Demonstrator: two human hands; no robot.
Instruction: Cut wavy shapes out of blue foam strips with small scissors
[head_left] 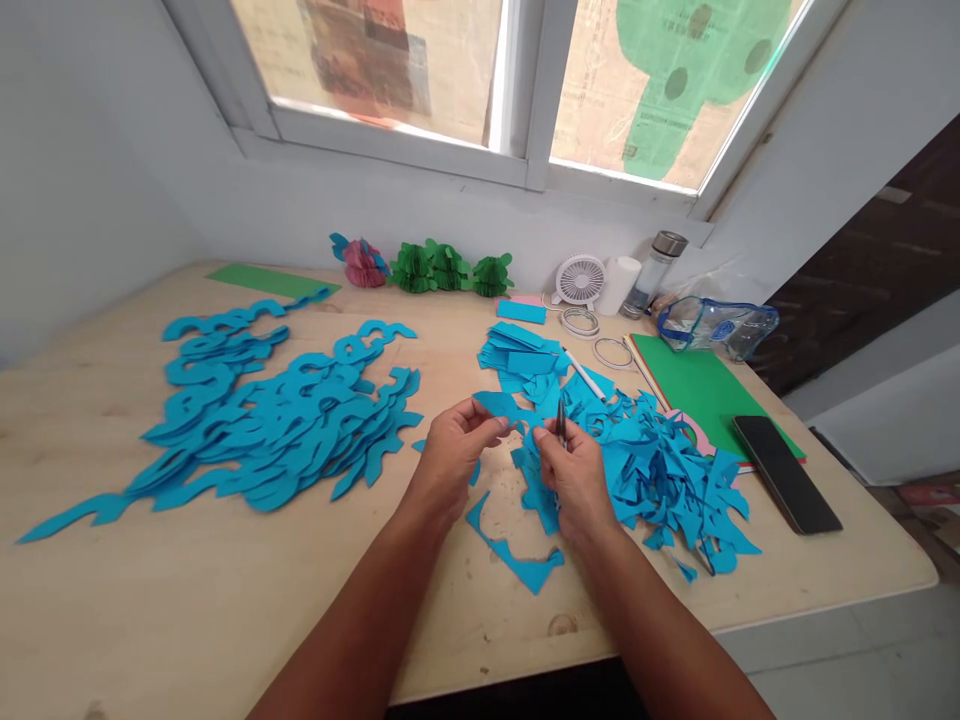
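Note:
Between my hands is a blue paper piece [498,403] with a curved, cut edge. My left hand [452,450] pinches its left end between thumb and fingers. Closed around a pair of scissors [561,418] is my right hand [571,465]; the dark blades point away from me and the handles are hidden. Its thumb also seems to touch the paper's right end. Under and in front of my hands lies a curved blue offcut [517,562]. A heap of blue paper scraps [660,465] spreads to the right of my right hand.
Wavy blue cutouts [277,430] are piled at left. Farther back are blue paper rectangles [521,355], a white pen [583,374], green paper ornaments [448,268], a small fan [580,281] and a bottle [655,273]. Green sheets [709,395] and a phone [787,475] lie at right.

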